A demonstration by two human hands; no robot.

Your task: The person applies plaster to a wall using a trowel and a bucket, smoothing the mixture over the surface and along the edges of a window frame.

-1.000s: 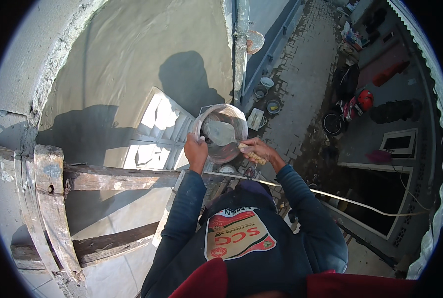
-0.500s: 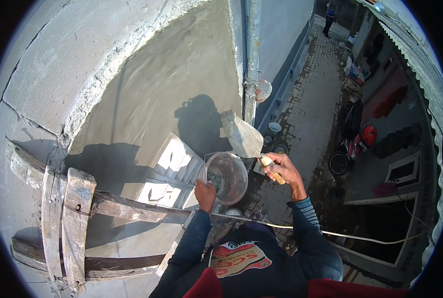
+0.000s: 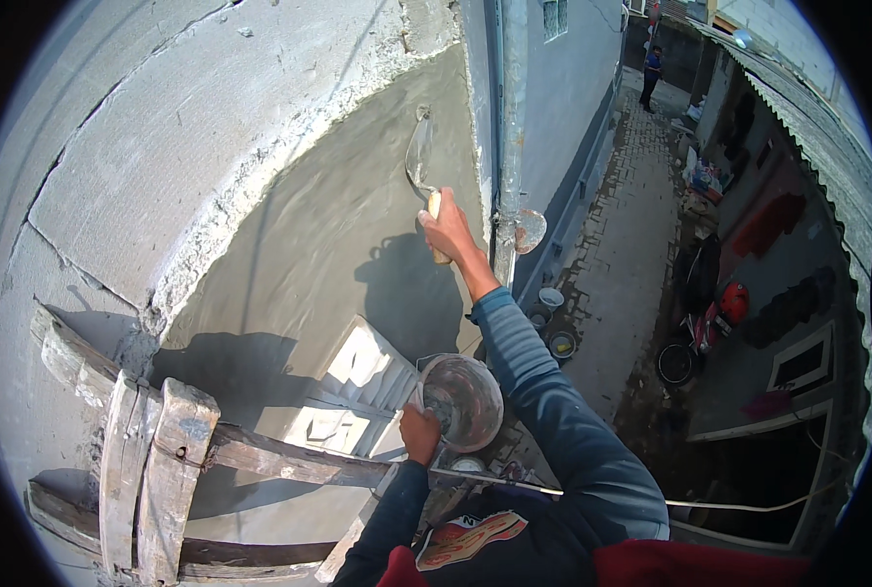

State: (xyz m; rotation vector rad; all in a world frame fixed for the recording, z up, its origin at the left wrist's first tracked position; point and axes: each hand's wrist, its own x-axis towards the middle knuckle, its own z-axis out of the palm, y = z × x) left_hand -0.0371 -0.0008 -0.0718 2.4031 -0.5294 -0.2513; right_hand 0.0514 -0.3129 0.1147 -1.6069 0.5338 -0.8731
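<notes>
My right hand (image 3: 446, 230) is closed round the wooden handle of a trowel (image 3: 419, 157). The trowel's metal blade lies against the wet grey plaster (image 3: 328, 186) near its upper edge, and a small blob of mortar sits at the blade's tip. Lower down, my left hand (image 3: 419, 433) grips the rim or handle of a bucket (image 3: 475, 401); which of the two is hard to make out. Some grey mortar (image 3: 441, 406) shows inside the bucket. Shadows fall on the plaster beside my arm.
Weathered wooden beams (image 3: 177, 460) cross at the lower left against the wall. A vertical pipe (image 3: 512, 127) runs along the plaster's right edge. Far below lies a paved alley (image 3: 631, 215) with pails (image 3: 550, 297), a parked motorcycle (image 3: 695, 342) and a standing person (image 3: 651, 78).
My right hand has swung up and left, carrying the trowel from above the bucket to the plastered wall. My left hand still holds the bucket. The view has shifted slightly.
</notes>
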